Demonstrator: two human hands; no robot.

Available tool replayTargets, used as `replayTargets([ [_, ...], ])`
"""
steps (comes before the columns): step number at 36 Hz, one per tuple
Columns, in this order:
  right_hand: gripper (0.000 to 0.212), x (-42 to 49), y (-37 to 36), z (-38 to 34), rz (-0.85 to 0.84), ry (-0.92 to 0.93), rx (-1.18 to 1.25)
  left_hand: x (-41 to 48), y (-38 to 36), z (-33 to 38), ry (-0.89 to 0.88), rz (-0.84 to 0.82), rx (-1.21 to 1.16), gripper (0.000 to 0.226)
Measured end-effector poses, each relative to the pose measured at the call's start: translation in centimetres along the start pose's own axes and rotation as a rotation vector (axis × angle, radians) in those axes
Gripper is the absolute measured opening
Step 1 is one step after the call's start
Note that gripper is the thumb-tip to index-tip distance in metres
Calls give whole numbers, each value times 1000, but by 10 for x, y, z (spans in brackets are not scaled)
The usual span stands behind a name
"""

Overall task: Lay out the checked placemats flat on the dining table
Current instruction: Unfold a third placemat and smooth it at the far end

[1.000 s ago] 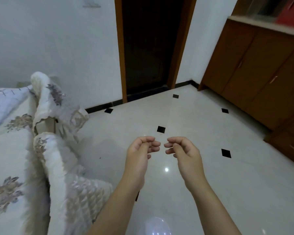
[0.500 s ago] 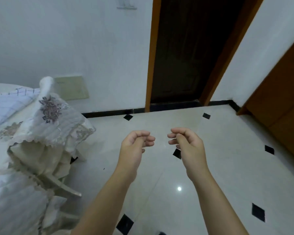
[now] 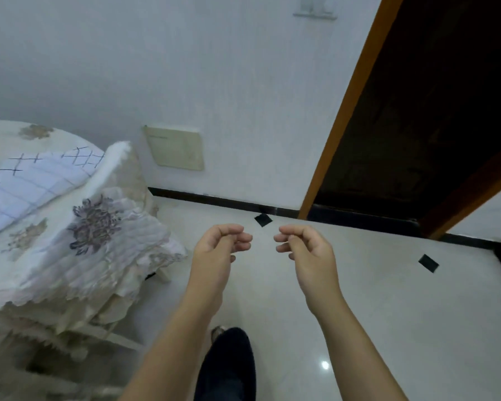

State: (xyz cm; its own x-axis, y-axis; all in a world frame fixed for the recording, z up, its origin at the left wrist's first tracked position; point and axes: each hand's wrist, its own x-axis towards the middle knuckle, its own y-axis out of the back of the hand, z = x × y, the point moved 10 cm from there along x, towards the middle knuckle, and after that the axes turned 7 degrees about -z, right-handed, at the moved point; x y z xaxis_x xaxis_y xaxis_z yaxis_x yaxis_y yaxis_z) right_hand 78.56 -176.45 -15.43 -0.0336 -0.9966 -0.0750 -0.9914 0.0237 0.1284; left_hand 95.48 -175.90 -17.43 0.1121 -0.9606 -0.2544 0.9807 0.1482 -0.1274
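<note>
I am holding my left hand (image 3: 217, 253) and right hand (image 3: 310, 253) loosely curled, gripping nothing, apart over the floor (image 3: 388, 299). A checked placemat (image 3: 32, 183) is lying on the table (image 3: 70, 256) at nine o'clock.

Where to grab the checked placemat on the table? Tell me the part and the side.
Take the checked placemat by its near right edge, coming from the right. It lies tilted across the covered table, that edge nearest both empty hands, left and right.

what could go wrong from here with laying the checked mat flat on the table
Both hands, left hand and right hand, are empty and away from the table.
The checked mat lies near the edge, so tugging it could drag it off.
The loose floral cloth may bunch underneath.
</note>
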Motion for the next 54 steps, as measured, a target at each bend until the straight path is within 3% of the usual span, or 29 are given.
replayTargets([
  [12, 28, 242, -94, -58, -189, 63, -3, 221, 41, 89, -84, 141, -62, 22],
  [20, 27, 358, -125, -53, -223, 49, 31, 322, 49, 93, -17, 179, -69, 24],
  [34, 26, 591, -254, -100, -626, 176, -32, 525, 124, 163, -145, 502, -114, 25],
  [40, 27, 649, -342, -100, -821, 146, -59, 551, 184, 166, -146, 730, -181, 24],
  [46, 27, 649, -458, -74, -1107, 87, -134, 540, 281, 158, -131, 1041, -244, 23],
  [54, 27, 640, -616, -90, -1344, 199, -223, 517, 406, 166, -204, 1350, -320, 24],
])
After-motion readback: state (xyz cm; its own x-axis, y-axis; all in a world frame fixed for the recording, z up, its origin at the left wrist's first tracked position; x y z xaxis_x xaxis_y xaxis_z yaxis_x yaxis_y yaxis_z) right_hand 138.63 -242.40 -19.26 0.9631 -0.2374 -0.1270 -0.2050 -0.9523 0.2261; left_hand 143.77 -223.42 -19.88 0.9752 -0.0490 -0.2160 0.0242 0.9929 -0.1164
